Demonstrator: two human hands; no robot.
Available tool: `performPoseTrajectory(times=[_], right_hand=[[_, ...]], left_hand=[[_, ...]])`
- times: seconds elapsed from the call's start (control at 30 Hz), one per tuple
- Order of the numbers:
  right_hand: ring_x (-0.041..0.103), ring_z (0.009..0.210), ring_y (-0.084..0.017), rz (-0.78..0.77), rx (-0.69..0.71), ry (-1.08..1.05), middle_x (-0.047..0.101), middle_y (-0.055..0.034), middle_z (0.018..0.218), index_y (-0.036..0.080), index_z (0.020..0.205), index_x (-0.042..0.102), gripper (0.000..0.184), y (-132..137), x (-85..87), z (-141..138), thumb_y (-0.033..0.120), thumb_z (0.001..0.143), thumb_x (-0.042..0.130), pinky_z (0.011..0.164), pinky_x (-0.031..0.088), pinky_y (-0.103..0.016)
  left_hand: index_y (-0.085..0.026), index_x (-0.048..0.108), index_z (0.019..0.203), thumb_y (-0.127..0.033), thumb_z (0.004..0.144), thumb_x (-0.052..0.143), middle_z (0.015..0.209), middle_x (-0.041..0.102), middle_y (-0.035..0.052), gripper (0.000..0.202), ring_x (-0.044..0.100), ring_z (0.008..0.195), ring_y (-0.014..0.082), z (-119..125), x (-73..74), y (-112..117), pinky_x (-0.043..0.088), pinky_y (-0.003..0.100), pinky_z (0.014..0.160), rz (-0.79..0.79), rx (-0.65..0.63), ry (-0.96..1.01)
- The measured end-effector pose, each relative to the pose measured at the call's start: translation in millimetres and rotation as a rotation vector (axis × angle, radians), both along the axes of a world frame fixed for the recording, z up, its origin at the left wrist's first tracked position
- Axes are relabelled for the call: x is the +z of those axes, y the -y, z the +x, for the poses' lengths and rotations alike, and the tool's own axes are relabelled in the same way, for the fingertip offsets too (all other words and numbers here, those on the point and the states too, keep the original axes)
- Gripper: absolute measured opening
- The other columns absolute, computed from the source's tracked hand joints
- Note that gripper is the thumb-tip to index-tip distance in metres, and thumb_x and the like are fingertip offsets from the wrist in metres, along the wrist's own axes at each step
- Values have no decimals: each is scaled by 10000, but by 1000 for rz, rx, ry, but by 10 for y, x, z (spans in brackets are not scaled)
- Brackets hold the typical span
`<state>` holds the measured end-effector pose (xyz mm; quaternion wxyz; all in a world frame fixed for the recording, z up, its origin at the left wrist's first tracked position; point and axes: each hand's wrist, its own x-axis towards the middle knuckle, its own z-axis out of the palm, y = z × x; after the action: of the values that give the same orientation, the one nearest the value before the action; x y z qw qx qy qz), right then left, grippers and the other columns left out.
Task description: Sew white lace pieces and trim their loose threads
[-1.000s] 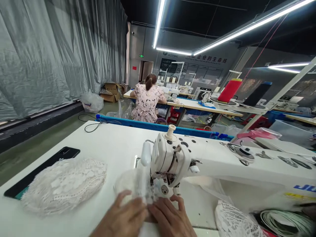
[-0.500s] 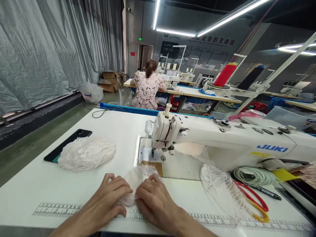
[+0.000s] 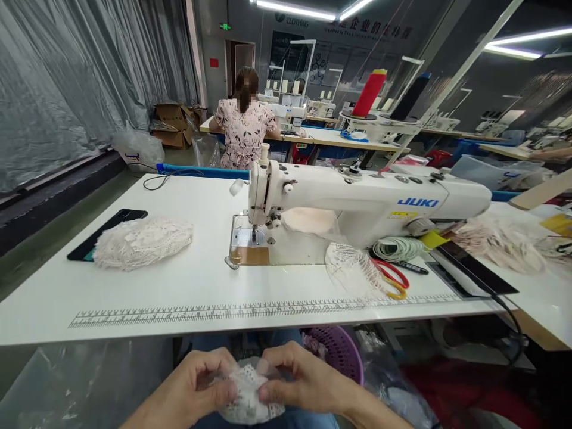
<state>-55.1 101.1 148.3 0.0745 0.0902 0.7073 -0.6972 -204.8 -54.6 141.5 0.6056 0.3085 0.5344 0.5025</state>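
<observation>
Below the table's front edge, over my lap, both hands hold a small white lace piece [image 3: 248, 396]. My left hand [image 3: 196, 387] pinches its left side with curled fingers. My right hand [image 3: 300, 381] pinches its right side with thumb and fingers closed. The white JUKI sewing machine [image 3: 357, 199] stands on the white table [image 3: 187, 286] beyond my hands, with nothing under its needle.
A pile of white lace [image 3: 142, 241] lies on a black phone [image 3: 107, 229] at the table's left. More lace [image 3: 353, 271], scissors [image 3: 393, 280] and coiled cord [image 3: 400, 247] lie by the machine. A purple basket [image 3: 335, 351] sits under the table. A person [image 3: 245, 128] sits at a far table.
My hands drew the lace piece back from the needle, across the table and down into my lap. The view pulled back and now shows the whole machine.
</observation>
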Motion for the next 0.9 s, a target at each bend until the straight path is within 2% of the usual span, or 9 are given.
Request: performPoseTrajectory(times=[0.07,0.17,0.23,0.37,0.47,0.57,0.73,0.83,0.9], right_hand=[[421,587,-87,55,11,-62,505,19,640,124,752,599,324,5,-28,55,437,831,567,542,343,-202],[440,632,-102,97,-29,-104,512,25,672,141,805,613,328,37,-86,109,461,750,656,576,358,-209],[424,617,-97,81,-84,-84,486,38,642,143,755,606,368,74,-147,125,488,681,713,563,349,-205],[398,583,-85,16,-132,-37,457,42,615,136,691,553,361,128,-245,139,475,741,665,529,328,-198],[413,586,-83,-32,-115,-48,472,49,647,149,850,538,334,134,-244,165,435,749,677,533,329,-195],[458,678,-100,-73,-94,-149,510,28,789,184,1059,452,529,129,-213,216,422,687,742,596,372,-207],[474,740,-120,-6,-64,-188,524,11,822,187,917,520,452,143,-251,288,487,662,741,675,408,-235],[467,715,-116,-22,-88,-131,525,22,788,179,889,539,487,176,-317,267,498,606,773,655,400,-227],[465,703,-113,-31,-86,-113,526,30,765,179,868,547,477,206,-349,231,509,603,768,640,391,-221]], left_hand=[[-113,641,720,-548,705,673,651,487,-13,436,412,616,119,48,-12,5,308,229,582,-55,-21,-42],[-111,631,747,-539,727,648,617,497,-15,429,406,591,119,115,-9,10,293,226,562,-115,-58,-163],[-120,627,744,-514,776,602,633,500,-12,396,416,606,126,145,-2,18,292,227,570,-124,-82,-269],[-148,601,729,-466,807,581,627,422,-41,328,366,593,114,178,1,23,253,219,549,-134,-115,-333],[-144,605,759,-463,757,642,650,445,-35,322,378,612,119,206,-27,19,267,214,556,-130,-112,-283],[-135,587,745,-490,750,634,653,470,-25,359,386,613,121,227,-83,38,282,215,564,-121,-95,-230],[-132,594,706,-488,736,637,655,465,-27,360,399,628,127,222,-158,98,292,218,579,-150,-119,-248],[-140,609,631,-403,759,629,643,442,-34,293,403,623,124,232,-163,109,292,216,574,-167,-148,-371],[-150,644,630,-337,761,629,677,486,-23,229,451,655,136,249,-157,107,317,218,595,-157,-159,-416]])
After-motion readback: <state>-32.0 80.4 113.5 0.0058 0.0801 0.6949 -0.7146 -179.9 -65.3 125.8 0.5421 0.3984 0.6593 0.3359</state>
